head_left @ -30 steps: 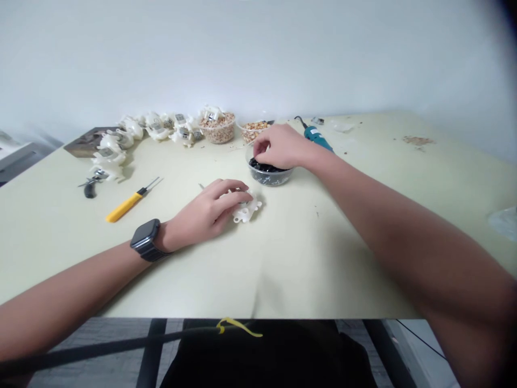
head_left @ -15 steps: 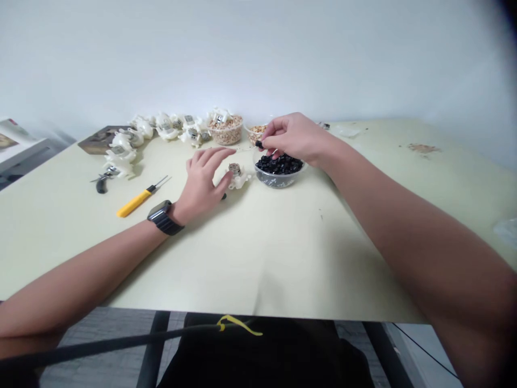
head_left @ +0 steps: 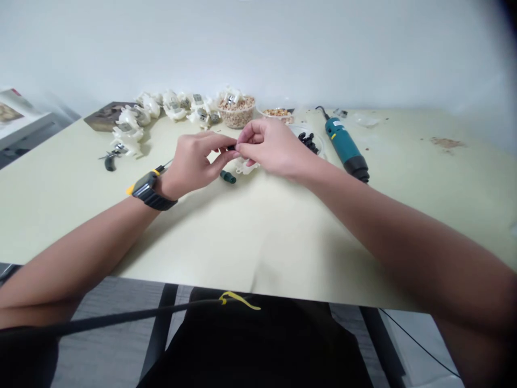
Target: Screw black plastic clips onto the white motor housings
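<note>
My left hand [head_left: 197, 160] and my right hand [head_left: 274, 148] meet above the middle of the table. Both pinch a small black piece [head_left: 231, 147] between their fingertips. Below the fingers lies a white plastic part [head_left: 245, 167], partly hidden by my right hand. A dark green cylindrical piece [head_left: 228, 177] rests just left of that part. Behind my right wrist stands a clear bowl of black pieces [head_left: 309, 142], mostly covered by the hand.
White plastic assemblies [head_left: 174, 105] line the back left. Tubs of tan pieces [head_left: 237, 113] and orange-brown pieces [head_left: 277, 113] stand behind my hands. A teal power tool [head_left: 345, 145] lies right. Black-handled pliers [head_left: 110, 161] and a yellow-handled screwdriver [head_left: 130, 189] are left.
My right hand has moved left from over the bowl with the black piece. My left hand has closed on it too. The view has shifted, and the teal tool now shows.
</note>
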The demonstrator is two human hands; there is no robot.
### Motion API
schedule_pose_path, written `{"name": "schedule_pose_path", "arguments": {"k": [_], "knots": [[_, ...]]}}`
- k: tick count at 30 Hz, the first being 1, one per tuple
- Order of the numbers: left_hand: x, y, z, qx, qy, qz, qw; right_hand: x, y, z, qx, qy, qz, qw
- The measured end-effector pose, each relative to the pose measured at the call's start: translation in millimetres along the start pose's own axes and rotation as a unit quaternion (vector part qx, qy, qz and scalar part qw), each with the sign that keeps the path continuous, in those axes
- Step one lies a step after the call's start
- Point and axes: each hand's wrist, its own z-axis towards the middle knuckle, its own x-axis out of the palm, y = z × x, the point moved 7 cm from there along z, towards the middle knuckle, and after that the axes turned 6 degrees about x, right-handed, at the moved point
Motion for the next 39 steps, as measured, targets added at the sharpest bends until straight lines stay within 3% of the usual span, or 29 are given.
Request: {"name": "schedule_pose_path", "arguments": {"k": [4,8,12,15,18,23,26,30,35,39], "knots": [[-18.7,8.0,2.0,-0.075,-0.038,-0.074,0.994,6.2,-0.2,-2.4,-0.054,-0.051,-0.054,0.996],[-24.7,17.2,-0.1,-0.164,-0.069,-0.227,0.958,38.6,10.7,-17.7,-0.130,-0.006,-0.239,0.962],[-19.3,26.5,-3.3,-0.238,-0.088,-0.316,0.914,69.3,7.9,-23.2,-0.091,0.062,-0.405,0.908],[-13.4,35.7,-6.5,-0.277,-0.106,-0.360,0.885,79.9,9.6,-17.4,-0.068,0.082,-0.419,0.902],[-11.3,47.0,-9.9,-0.295,-0.118,-0.362,0.877,83.8,12.3,-11.9,-0.048,0.092,-0.410,0.906],[-25.2,49.1,-8.5,-0.295,-0.139,-0.339,0.882,73.5,8.2,-29.8,-0.026,0.123,-0.382,0.916],[-35.2,28.3,-0.7,-0.263,-0.134,-0.339,0.893,53.4,-2.1,-53.8,-0.032,0.109,-0.346,0.931],[-30.3,5.4,2.1,-0.202,-0.125,-0.338,0.911,24.0,-29.4,-82.0,-0.004,0.065,-0.309,0.949],[-9.9,23.9,-16.2,-0.171,-0.160,-0.262,0.936,7.7,-55.9,-93.6,0.033,0.046,-0.299,0.953],[2.4,42.6,-27.9,-0.204,-0.141,-0.248,0.936,7.6,-49.2,-91.6,-0.033,0.034,-0.322,0.945]]}}
